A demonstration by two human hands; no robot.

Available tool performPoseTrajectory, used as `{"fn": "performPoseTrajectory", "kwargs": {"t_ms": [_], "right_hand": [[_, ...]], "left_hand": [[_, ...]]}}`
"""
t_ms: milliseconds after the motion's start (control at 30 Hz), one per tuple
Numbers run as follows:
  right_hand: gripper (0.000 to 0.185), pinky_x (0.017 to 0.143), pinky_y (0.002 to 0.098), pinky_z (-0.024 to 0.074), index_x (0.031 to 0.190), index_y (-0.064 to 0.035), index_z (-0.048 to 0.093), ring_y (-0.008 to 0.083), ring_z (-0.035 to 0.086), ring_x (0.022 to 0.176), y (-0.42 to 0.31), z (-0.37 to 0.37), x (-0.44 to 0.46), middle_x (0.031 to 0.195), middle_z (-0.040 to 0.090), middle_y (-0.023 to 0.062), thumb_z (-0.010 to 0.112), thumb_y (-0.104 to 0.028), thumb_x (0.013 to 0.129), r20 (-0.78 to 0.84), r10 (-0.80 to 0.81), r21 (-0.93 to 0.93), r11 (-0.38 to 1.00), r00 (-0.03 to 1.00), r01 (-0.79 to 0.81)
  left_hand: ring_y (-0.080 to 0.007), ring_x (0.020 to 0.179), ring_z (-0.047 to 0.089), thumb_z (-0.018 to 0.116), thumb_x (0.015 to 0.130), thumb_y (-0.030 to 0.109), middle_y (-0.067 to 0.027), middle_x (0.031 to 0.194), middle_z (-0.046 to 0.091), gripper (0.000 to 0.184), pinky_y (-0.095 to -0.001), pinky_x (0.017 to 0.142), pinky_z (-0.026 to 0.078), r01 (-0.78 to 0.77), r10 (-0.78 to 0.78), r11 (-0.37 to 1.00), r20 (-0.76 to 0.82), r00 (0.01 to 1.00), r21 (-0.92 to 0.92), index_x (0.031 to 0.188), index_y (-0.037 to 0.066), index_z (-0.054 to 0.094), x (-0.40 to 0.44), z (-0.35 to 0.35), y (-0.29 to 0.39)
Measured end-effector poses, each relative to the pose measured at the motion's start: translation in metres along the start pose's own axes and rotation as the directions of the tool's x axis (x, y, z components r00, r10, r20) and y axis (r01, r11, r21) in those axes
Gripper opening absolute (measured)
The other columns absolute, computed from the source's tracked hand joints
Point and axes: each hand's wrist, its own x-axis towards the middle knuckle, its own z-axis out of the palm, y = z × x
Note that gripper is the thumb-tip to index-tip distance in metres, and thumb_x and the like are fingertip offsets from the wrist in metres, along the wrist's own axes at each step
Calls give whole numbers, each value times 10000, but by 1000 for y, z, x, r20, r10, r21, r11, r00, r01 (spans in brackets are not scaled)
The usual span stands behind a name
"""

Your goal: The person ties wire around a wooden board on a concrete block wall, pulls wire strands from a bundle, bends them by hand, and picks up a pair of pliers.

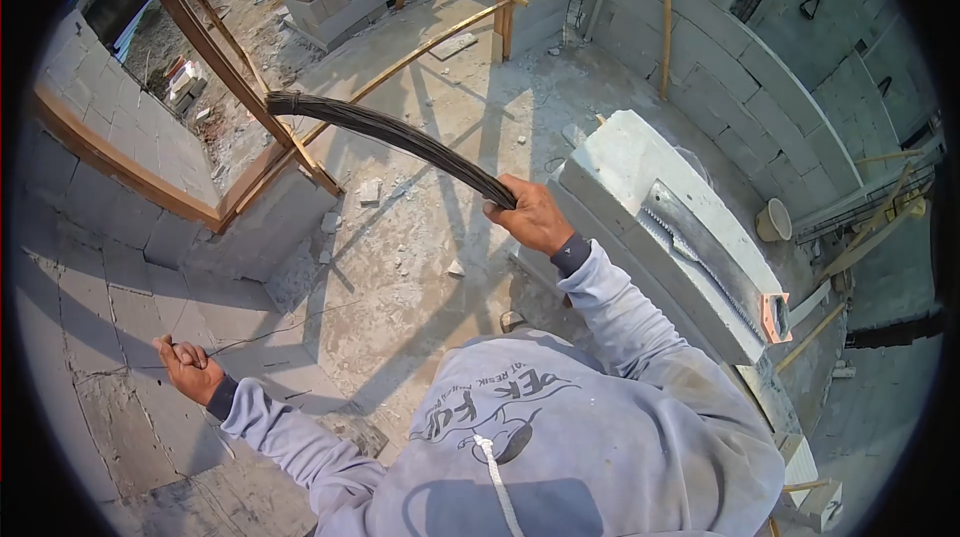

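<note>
My right hand (538, 217) is wrapped round one end of a bundle of dark wire (400, 134). The bundle arcs up and to the left, and its far end looks tied near the wooden frame. My left hand (192, 369) is at the lower left, in front of the grey block wall, with its fingers curled closed. A thin wire (262, 338) runs out on both sides of this hand and seems to pass through its grip. To the right of my right arm, a handsaw (712, 262) with an orange handle lies on a large pale block (640, 152).
A brown wooden frame (120, 159) stands in the block wall at left. Low block walls (700, 57) curve along the right, with a white bucket (773, 221) near them. Rubble bits (370, 191) lie on the concrete floor (400, 267). Wooden battens (430, 52) cross the back.
</note>
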Motion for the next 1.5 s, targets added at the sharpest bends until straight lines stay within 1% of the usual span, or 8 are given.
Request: {"fn": "performPoseTrajectory", "kwargs": {"t_ms": [133, 333, 667, 800, 900, 1133, 1333, 1500], "right_hand": [[188, 579, 380, 429, 817, -39, 579, 279, 548, 571, 14, -15, -21, 629, 565, 140, 665, -202, 777, -21, 141, -41, 989, 990, -142], [113, 533, 279, 385, 827, -27, 644, 112, 508, 556, 22, -73, -17, 598, 552, 28, 650, -120, 763, -336, 391, 171, 920, 857, -352], [115, 541, 247, 348, 852, -30, 657, 84, 440, 570, -55, -87, 0, 626, 529, -18, 675, -65, 744, -312, 158, 287, 956, 937, -66], [158, 549, 289, 375, 841, -41, 647, 120, 468, 569, -91, -48, 1, 605, 530, 41, 712, -147, 743, -133, 120, 145, 984, 984, -101], [128, 596, 250, 349, 872, -32, 618, 72, 437, 644, -106, -25, 11, 680, 497, -54, 688, -89, 780, -30, 95, 240, 967, 995, -85], [88, 462, 216, 353, 904, -46, 565, 46, 436, 509, -94, -17, 46, 622, 499, -32, 629, -83, 857, -356, 151, 464, 885, 922, 34], [82, 435, 215, 349, 917, -52, 586, 59, 436, 483, -39, 41, 77, 627, 496, -22, 642, -74, 862, -289, 170, 534, 845, 942, 12], [172, 452, 266, 390, 917, -53, 584, 111, 459, 482, -1, 103, 112, 609, 512, -8, 690, -153, 826, -265, -21, 102, 994, 964, 49]], "left_hand": [[-35, 386, 268, 575, 942, 355, 42, 508, 356, 333, -199, 341, 180, 148, -151, 988, 129, 980, 35, 873, 30, 557, -29, 66, -36], [-45, 552, 298, 633, 916, 268, 52, 558, 377, 455, -253, 485, 238, -179, -223, 737, 485, 846, 652, 575, 77, 400, -103, 135, -121], [-85, 530, 367, 630, 906, 268, -14, 525, 459, 415, -302, 474, 316, -305, -311, 669, 628, 713, 678, 614, 4, 497, -157, 149, -185], [-90, 536, 430, 604, 922, 304, -43, 542, 507, 417, -303, 492, 358, -16, -431, 794, 582, 689, 607, 648, -3, 535, -227, 185, -226], [-293, 511, 492, 632, 883, 340, -184, 590, 507, 382, -391, 515, 389, -287, -504, 688, 723, 472, 667, 663, 36, 556, -274, 175, -242], [-214, 534, 546, 568, 917, 398, -103, 604, 596, 449, -365, 541, 427, -12, -283, 442, 152, 947, 897, 679, 18, 594, -192, 43, -228], [-72, 482, 451, 557, 937, 409, 1, 544, 479, 414, -217, 464, 401, 176, -115, 766, -138, 984, 618, 776, 28, 584, -103, 28, -128], [-90, 487, 499, 552, 945, 365, -13, 575, 514, 352, -219, 451, 404, 231, -113, 853, -266, 957, 468, 868, 23, 591, -112, 28, -103]]}}
